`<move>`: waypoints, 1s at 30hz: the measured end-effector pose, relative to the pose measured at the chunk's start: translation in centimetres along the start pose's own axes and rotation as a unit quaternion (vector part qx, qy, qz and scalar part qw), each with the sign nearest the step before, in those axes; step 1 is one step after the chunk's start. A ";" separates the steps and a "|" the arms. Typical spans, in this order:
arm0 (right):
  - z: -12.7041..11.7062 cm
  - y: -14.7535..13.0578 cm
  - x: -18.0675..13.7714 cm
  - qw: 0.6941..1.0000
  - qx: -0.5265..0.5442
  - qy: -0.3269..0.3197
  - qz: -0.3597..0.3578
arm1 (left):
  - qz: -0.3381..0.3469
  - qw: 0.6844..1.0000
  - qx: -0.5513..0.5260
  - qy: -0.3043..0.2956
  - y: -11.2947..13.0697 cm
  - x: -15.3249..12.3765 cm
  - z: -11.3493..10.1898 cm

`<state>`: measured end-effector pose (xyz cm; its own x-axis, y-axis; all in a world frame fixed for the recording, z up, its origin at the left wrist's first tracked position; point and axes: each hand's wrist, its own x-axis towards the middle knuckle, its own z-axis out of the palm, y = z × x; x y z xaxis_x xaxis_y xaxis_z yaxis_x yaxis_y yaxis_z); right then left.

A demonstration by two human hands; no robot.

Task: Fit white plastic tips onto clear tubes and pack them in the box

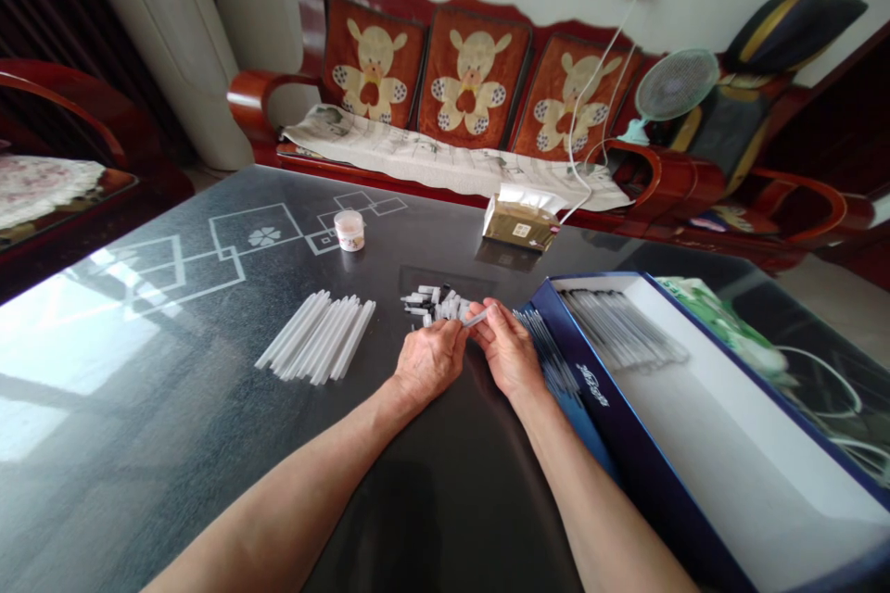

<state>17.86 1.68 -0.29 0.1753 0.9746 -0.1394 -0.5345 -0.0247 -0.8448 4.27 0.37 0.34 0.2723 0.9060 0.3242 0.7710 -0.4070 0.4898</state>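
Observation:
Both hands meet over the dark table around a translucent white tube (476, 320). My left hand (431, 358) is closed on its near end, which the fingers hide. At the other end, my right hand (511, 350) pinches it between thumb and fingers. Just beyond the hands lies a loose pile of small white and black pen caps (425, 296), partly covered by my fingers. Left of my left hand, a row of white translucent pen barrels (316, 338) lies side by side. Thin dark pen refills (549, 352) lie by my right hand, against the blue box.
The open blue box (591, 380) holds a row of clear thin sticks (616, 329). A green plastic package (723, 324) and white cable lie beyond it. Farther back on the table (209, 371) stand a small round tub (349, 231) and a tissue box (520, 220).

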 end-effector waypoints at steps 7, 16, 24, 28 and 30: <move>0.0 0.1 -0.1 1.000 -0.011 -0.007 0.003 | 0.022 0.996 0.088 0.013 -0.1 -0.2 0.2; -1.7 -4.9 -0.4 0.867 -0.455 -0.144 -0.145 | 0.144 0.978 0.089 0.123 -1.4 0.4 0.1; -2.8 -11.0 -2.3 0.663 -0.674 -0.173 -0.275 | 0.174 0.971 0.021 0.162 -1.7 0.4 -0.1; -8.6 -16.5 -0.9 0.637 -0.719 0.048 -0.274 | 0.124 0.965 -0.003 0.233 -2.1 0.8 0.1; -11.9 -18.6 0.2 0.581 -0.768 0.154 -0.219 | 0.116 0.966 -0.008 0.232 -2.4 0.9 0.4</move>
<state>37.71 -0.30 9.26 0.2820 0.8820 0.3775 0.9455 -0.1887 -0.2654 2.88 2.19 -0.85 0.1460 0.6416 0.7530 0.7110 -0.5973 0.3711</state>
